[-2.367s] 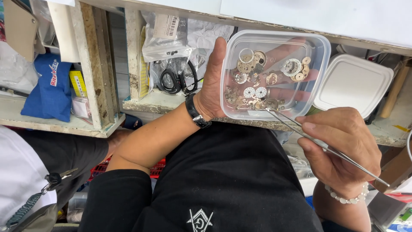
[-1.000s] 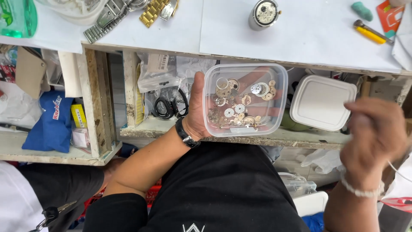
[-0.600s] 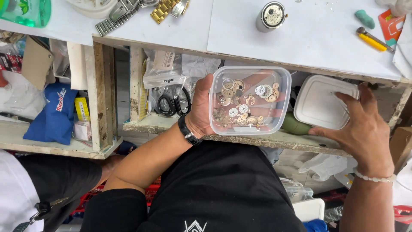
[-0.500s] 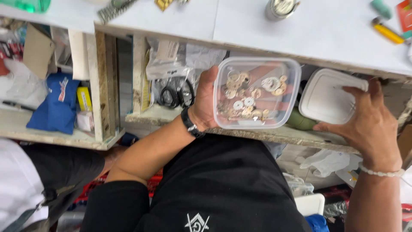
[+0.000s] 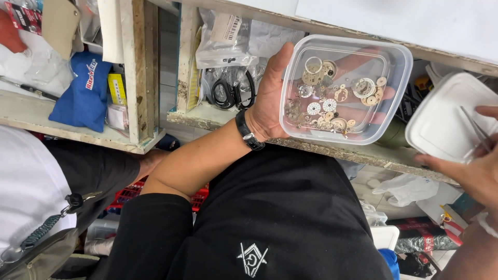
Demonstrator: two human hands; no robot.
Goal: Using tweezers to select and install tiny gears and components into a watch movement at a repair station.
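My left hand (image 5: 270, 98) cups the clear plastic tub of small metal watch parts (image 5: 345, 88); my right hand (image 5: 474, 166) pinches thin steel tweezers (image 5: 474, 129) against the white square lid (image 5: 448, 124).

Landmark: weathered wooden shelf post (image 5: 139, 67). Just left of post: blue cloth pouch (image 5: 83, 91), with a small yellow packet (image 5: 116, 89) between pouch and post. Right of post: clear plastic bags (image 5: 228, 39), black scissors (image 5: 228, 92) beneath them. Well below post: red crate (image 5: 124, 196). Far lower left of post: grey shoulder bag (image 5: 36, 254)
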